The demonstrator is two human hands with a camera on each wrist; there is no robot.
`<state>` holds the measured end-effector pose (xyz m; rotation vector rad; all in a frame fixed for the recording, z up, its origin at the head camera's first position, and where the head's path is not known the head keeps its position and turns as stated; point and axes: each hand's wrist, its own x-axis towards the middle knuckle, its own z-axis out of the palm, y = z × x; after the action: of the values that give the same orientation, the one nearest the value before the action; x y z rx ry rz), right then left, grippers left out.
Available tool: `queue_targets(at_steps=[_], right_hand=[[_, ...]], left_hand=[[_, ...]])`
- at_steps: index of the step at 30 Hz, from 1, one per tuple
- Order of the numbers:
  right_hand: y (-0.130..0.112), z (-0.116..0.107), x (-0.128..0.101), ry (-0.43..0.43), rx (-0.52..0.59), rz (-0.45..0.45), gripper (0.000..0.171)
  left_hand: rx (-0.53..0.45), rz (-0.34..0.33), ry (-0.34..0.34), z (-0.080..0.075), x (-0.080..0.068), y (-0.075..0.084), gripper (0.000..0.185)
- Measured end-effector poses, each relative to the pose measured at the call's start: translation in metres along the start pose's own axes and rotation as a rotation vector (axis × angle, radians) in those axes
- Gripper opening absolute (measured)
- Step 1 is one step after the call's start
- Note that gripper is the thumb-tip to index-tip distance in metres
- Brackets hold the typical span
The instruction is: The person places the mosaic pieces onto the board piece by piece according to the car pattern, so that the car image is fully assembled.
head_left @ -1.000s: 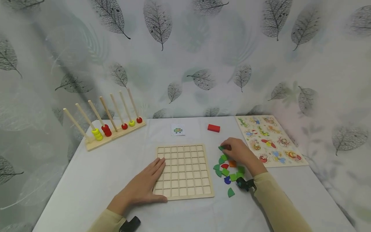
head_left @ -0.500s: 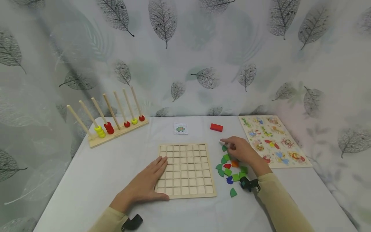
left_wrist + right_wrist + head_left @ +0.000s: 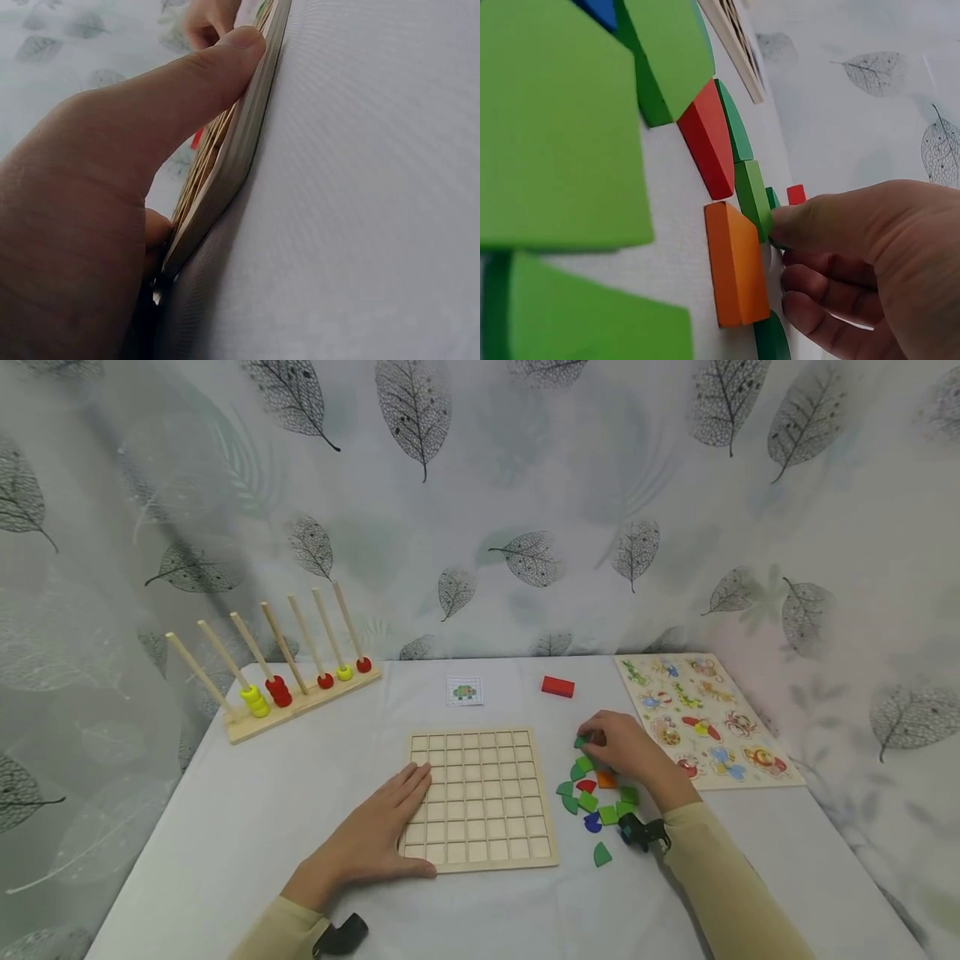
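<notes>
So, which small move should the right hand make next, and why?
Probably lift the green piece and carry it to the grid board. The right hand already pinches it at the far end of the pile, the board's cells look empty, and the left hand steadies the board.

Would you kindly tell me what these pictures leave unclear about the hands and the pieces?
- Green piece: shape unclear in the head view; the right hand covers it.
- Left hand: in the left wrist view, the grid board hides the fingers.
- Pattern card: too small to read.
</notes>
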<state>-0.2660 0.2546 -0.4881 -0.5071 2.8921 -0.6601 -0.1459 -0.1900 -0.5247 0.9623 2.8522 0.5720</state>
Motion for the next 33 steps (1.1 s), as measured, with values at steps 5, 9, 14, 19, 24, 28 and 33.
queue_targets(at_steps=[5,9,14,19,24,28,33], right_hand=[[0.000,0.000,0.000,0.013,-0.010,0.000,0.026],[-0.002,-0.002,-0.001,0.039,-0.022,-0.028,0.029],[-0.006,-0.005,-0.002,0.074,-0.001,-0.071,0.027],[-0.009,-0.005,-0.002,0.090,0.008,-0.086,0.026],[-0.013,-0.007,-0.003,0.151,0.004,-0.141,0.027],[-0.022,-0.009,-0.005,0.186,0.011,-0.182,0.026],[-0.032,-0.009,-0.007,0.202,0.018,-0.200,0.024]], left_hand=[[-0.004,0.004,0.002,0.000,0.001,0.000,0.135],[-0.002,0.020,0.006,-0.002,0.001,0.000,0.134],[-0.002,0.028,0.017,-0.005,0.001,0.001,0.133],[-0.027,0.017,0.018,-0.004,-0.001,0.000,0.136],[-0.041,0.010,0.017,-0.004,0.000,0.000,0.139],[-0.044,0.011,0.026,-0.004,-0.002,0.002,0.137],[-0.045,0.009,0.026,-0.002,-0.002,-0.001,0.138]])
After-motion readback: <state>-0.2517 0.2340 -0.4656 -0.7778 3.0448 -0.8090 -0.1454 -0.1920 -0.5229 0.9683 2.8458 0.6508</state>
